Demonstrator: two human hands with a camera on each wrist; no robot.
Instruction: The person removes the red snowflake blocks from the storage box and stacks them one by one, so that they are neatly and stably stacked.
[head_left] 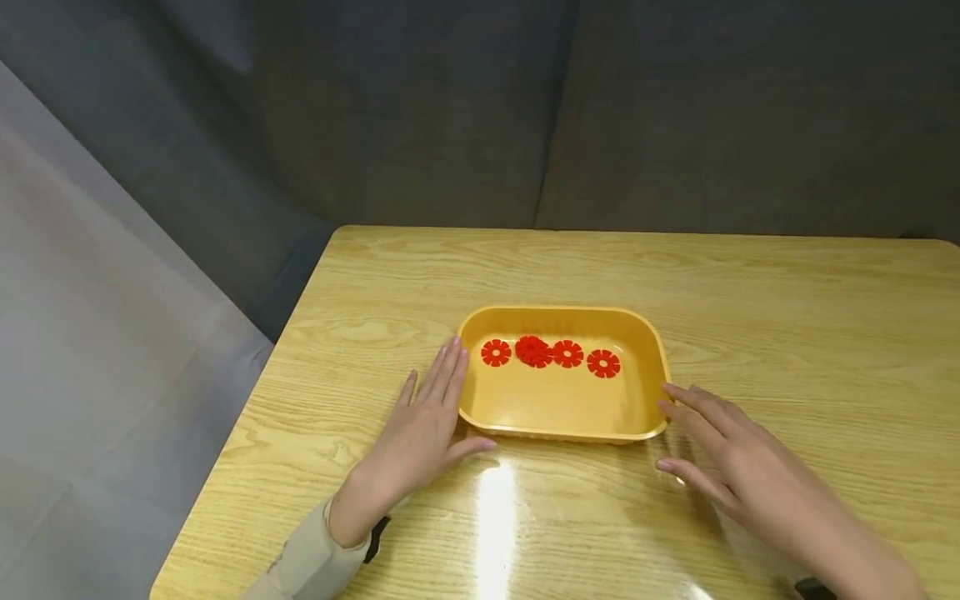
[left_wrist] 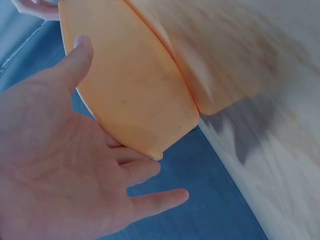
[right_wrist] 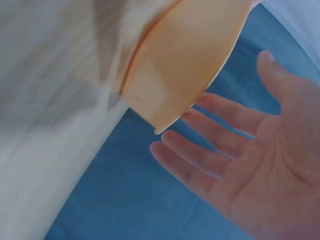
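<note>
A yellow plastic tray (head_left: pixel 555 408) with rounded corners sits on the table. Several red flower-shaped discs (head_left: pixel 496 352) lie along the far side of its floor, some overlapping just left of the middle. My left hand (head_left: pixel 423 433) rests against the tray's left end, fingers straight and thumb spread toward the near side. At the right end, my right hand (head_left: pixel 742 458) has its fingertips at the rim, with fingers extended and thumb apart. Both wrist views show the tray's outer wall (left_wrist: pixel 135 85) beside the open palms. Neither hand curls around anything.
The wood-grain table (head_left: pixel 360 317) extends around the tray, with its left edge sloping down beside my left arm. Dark grey cloth (head_left: pixel 450 117) hangs behind it, and paler cloth (head_left: pixel 90 333) covers the left side.
</note>
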